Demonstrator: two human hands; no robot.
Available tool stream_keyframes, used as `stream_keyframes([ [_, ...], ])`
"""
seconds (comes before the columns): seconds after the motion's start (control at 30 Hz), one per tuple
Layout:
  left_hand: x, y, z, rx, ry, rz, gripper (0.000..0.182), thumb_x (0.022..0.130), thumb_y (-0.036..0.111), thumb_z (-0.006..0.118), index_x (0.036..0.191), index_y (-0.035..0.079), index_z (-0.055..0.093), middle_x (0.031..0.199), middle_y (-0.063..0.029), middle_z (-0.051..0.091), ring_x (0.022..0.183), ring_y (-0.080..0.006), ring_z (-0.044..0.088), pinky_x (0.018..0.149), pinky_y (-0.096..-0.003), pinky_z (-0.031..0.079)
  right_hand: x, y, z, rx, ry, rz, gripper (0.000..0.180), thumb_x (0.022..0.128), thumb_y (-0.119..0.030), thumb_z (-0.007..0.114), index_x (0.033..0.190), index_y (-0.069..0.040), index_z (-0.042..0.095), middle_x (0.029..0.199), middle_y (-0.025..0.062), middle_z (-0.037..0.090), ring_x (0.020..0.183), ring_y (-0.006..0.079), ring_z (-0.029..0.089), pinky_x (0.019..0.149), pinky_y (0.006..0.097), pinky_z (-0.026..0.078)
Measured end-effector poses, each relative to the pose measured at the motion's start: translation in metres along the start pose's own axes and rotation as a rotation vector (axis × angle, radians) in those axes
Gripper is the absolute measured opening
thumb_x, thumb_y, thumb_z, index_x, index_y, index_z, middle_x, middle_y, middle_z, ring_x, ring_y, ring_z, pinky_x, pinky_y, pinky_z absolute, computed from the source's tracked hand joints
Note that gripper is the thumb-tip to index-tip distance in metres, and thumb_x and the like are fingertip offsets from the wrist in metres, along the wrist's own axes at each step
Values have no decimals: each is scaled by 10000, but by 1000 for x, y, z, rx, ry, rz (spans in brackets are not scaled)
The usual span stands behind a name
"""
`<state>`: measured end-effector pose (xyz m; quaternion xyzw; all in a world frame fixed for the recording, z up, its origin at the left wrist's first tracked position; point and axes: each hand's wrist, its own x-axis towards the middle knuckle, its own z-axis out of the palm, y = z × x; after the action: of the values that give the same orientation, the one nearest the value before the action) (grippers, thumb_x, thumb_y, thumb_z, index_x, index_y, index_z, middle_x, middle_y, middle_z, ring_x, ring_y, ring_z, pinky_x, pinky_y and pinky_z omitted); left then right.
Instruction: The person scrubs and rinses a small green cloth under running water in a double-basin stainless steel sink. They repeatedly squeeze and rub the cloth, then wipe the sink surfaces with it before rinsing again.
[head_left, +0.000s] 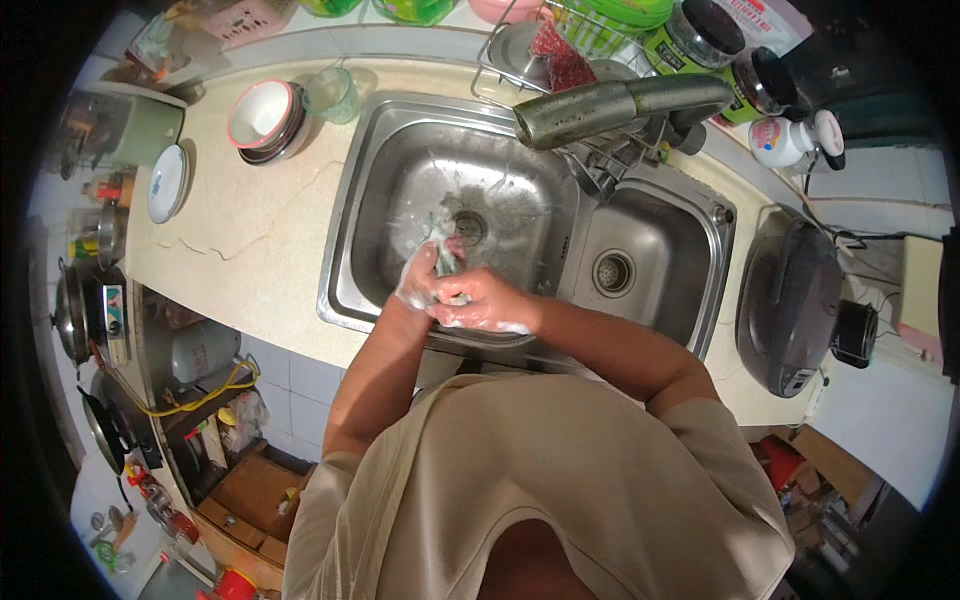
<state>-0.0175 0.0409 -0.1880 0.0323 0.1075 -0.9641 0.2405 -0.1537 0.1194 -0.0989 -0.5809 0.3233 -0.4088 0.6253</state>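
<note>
My left hand (418, 276) and my right hand (484, 298) are together over the front of the large basin of a stainless steel sink (517, 247). White foam coats both hands. Between them is a pale, wet cloth (447, 259), bunched up and soapy, which both hands grip; the fingers hide much of it. Its far end reaches toward the drain (470, 227), where suds lie on the basin floor. Above the basin's right rear corner juts a thick metal faucet (577, 112).
The smaller basin (637, 255) adjoins on the right, with a dark rice cooker (787, 307) beyond. Stacked bowls (262, 116), a glass cup (331, 95) and small plates (168, 184) stand on the left counter. A wire rack (517, 79) and jars (694, 37) line the back.
</note>
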Motion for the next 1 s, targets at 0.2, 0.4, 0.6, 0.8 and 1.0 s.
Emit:
stream_keyframes([
  [0.2,-5,-13,51,401,377,-86,455,930,358,576,1243,32,524,1140,-116,617,995,-165,615,851,-277,496,34,-2,-63,224,520,246,200,873,-106,643,713,-32,548,636,-21,524,580,65,483,492,277,379],
  [0.4,-12,-16,72,844,331,-349,326,875,246,669,1138,73,585,1060,-85,645,907,-175,645,785,-321,536,43,15,-80,-3,541,274,214,849,-230,679,839,-37,588,714,11,565,634,102,517,568,274,423],
  [0.6,-14,4,59,630,386,-454,224,842,230,695,1004,90,630,892,-62,655,741,-164,643,571,-294,532,4,1,-61,-1204,153,-391,255,749,-107,638,992,-49,589,1169,62,568,1053,218,554,809,329,485],
  [0.8,3,-5,51,1048,526,-687,163,800,234,711,847,92,646,698,-4,591,598,-96,550,449,-222,400,-2,5,-56,-1268,-41,-51,184,749,-129,571,916,-61,605,1079,99,614,975,282,607,748,376,515],
  [1.0,13,-31,51,2412,408,-111,265,782,247,605,902,13,637,956,-248,650,873,-407,636,768,-445,509,12,32,-56,-1361,-326,267,126,686,-137,628,775,-50,646,780,137,662,784,289,663,669,410,523],
])
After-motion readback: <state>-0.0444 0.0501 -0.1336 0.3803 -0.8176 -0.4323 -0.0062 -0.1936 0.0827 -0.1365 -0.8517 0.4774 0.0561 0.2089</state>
